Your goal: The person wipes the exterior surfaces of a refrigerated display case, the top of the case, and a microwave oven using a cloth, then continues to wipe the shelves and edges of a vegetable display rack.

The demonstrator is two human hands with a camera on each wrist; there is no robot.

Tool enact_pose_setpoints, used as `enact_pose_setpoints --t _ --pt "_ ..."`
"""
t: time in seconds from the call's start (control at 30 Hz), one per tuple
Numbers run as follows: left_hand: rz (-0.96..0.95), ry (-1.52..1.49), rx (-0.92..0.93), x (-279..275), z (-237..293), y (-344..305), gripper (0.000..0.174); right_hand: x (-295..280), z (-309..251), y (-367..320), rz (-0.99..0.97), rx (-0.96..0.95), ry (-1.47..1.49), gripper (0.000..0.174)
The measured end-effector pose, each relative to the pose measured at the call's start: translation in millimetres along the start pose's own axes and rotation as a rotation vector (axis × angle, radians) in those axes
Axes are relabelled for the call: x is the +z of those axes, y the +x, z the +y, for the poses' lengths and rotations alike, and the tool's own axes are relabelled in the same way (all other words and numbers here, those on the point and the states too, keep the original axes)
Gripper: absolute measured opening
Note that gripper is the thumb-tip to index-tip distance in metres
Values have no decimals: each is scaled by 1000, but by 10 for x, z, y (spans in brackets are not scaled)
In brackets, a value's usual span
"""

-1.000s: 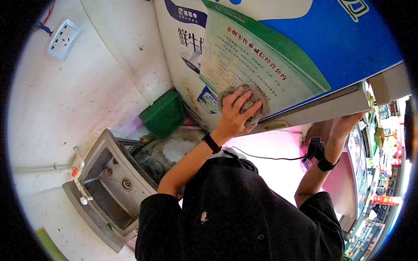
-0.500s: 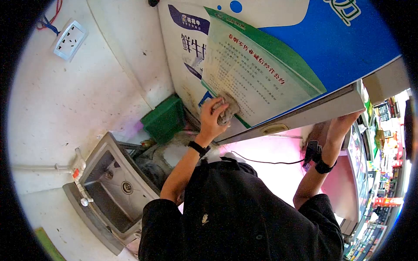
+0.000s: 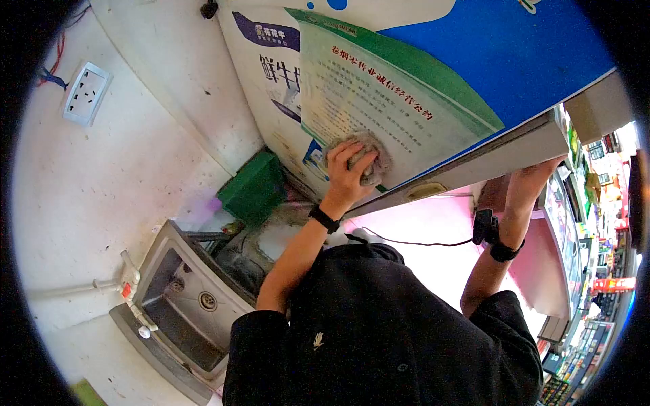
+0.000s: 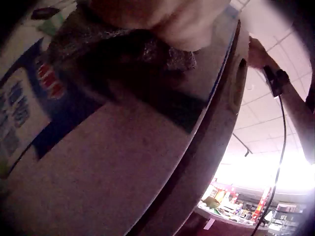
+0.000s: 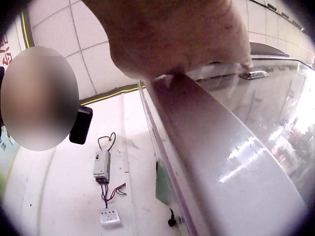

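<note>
My left hand (image 3: 347,179) holds a crumpled grey cloth (image 3: 376,154) against the lower part of a green-bordered paper notice (image 3: 396,84). The fingers bend over the cloth, and its fuzzy weave (image 4: 81,37) shows under the hand in the left wrist view. That notice is stuck on a white and blue printed door panel (image 3: 528,64). On the right, my right hand (image 3: 531,183) grips the panel's end. In the right wrist view, that hand (image 5: 182,39) wraps over the edge (image 5: 197,113), with a fingertip showing on the glossy far side.
A recessed handle (image 3: 428,191) sits in the panel's side. To the left are a steel sink (image 3: 179,298), a water pipe (image 3: 74,289), a green bin (image 3: 254,193) and a wall socket (image 3: 87,93). A black cable (image 3: 420,243) runs to the right wrist camera. Stocked shelves (image 3: 606,271) stand far right.
My left hand slid the cloth left to the notice's lower-left corner, then back to the right along its lower part. My right hand stays on the panel's end. The head view shifts slightly.
</note>
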State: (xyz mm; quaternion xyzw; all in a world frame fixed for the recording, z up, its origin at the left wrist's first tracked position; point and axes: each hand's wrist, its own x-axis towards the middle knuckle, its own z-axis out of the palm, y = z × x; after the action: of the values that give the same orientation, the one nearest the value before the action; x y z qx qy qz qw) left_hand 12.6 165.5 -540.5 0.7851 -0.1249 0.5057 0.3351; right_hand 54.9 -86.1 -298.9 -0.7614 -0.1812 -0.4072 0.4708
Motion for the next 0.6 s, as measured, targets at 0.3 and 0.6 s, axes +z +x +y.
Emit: enact_pose_setpoints --t 0.3,0.6 --pt "-122 -22 -159 -249 -305 -202 65 -73 100 -13 -71 -45 -84 59" --pt "205 -17 66 -707 106 1815 63 22 39 -57 75 69 180 50"
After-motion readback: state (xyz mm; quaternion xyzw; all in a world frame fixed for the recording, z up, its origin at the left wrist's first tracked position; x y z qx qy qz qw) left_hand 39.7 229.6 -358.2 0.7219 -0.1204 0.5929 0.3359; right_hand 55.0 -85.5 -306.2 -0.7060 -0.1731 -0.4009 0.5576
